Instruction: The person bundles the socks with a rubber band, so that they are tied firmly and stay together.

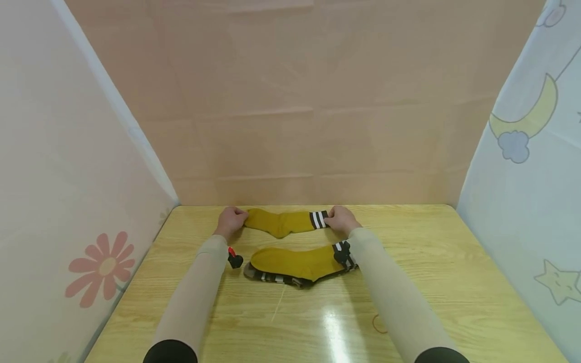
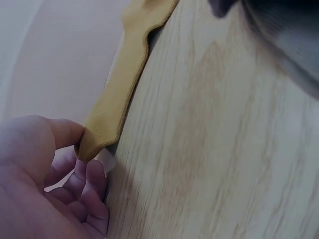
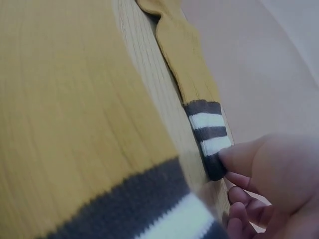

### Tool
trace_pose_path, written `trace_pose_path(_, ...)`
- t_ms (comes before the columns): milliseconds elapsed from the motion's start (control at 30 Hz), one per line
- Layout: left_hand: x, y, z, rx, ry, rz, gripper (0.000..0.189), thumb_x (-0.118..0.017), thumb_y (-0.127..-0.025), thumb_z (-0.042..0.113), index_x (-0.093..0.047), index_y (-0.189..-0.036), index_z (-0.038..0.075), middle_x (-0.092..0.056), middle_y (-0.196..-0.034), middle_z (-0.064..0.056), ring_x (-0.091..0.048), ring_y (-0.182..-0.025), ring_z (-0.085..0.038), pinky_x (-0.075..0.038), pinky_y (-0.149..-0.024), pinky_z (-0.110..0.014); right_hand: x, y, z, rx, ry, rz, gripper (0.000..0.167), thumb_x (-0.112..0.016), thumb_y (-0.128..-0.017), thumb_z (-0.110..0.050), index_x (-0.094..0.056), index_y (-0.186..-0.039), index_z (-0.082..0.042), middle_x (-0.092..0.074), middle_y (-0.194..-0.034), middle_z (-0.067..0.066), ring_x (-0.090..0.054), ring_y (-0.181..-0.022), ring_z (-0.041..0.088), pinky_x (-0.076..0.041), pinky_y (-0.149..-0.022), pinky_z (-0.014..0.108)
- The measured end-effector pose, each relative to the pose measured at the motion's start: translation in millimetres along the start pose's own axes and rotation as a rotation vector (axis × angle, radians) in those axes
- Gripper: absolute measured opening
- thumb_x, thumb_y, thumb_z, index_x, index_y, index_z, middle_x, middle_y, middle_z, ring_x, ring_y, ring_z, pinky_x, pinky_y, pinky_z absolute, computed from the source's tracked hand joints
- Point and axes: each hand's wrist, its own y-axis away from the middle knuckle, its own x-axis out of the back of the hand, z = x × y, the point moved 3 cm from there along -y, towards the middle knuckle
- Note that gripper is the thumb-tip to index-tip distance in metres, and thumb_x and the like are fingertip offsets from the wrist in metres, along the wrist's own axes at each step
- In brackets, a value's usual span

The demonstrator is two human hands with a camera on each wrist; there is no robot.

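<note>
A mustard-yellow sock (image 1: 281, 223) with a dark, white-striped cuff stretches sideways near the table's back edge. My left hand (image 1: 231, 221) pinches its toe end between thumb and fingers, as the left wrist view also shows. At the other end my right hand (image 1: 342, 220) pinches the striped cuff (image 3: 212, 134). Closer to me lies a second yellow sock (image 1: 290, 261) of the same pattern, its cuff partly covered by the right wrist. Beneath it a dark patterned sock (image 1: 272, 277) pokes out along the near side.
The wooden table (image 1: 181, 302) ends at a tan backdrop (image 1: 290, 126). Pale printed cloths stand at both sides, one with a flower (image 1: 106, 266), the other with a moon (image 1: 535, 113). A small black-and-red object (image 1: 235, 258) sits at the left wrist.
</note>
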Motion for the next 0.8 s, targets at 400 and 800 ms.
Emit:
trace_pose_path(400,0.9,6.1,2.3,-0.018,0.007,-0.002,0.030,-0.062,-0.104,0.025,-0.071,-0.115,-0.001,-0.069,-0.118,-0.018,-0.062,-0.103,-0.032,-0.051,-0.094,-0.045,0.6,2.8,-4.5,0.020,0.076,0.031,0.056,-0.069,-0.103,-0.024,-0.034,-0.059,-0.015,-0.021,-0.056,-0.004,-0.020,-0.053,0.013,-0.028,-0.058,0.030)
trace_pose_path(800,2.6,5.3,-1.6,0.002,0.046,-0.007,0.032,-0.062,-0.105,0.024,-0.070,-0.121,-0.002,-0.068,-0.119,-0.019,-0.062,-0.104,-0.033,-0.052,-0.092,-0.045,6.6,2.1,4.3,0.082,-0.014,-0.010,0.050,-0.065,-0.105,-0.021,-0.037,-0.064,-0.016,-0.028,-0.057,-0.003,-0.027,-0.053,0.015,-0.036,-0.065,0.034)
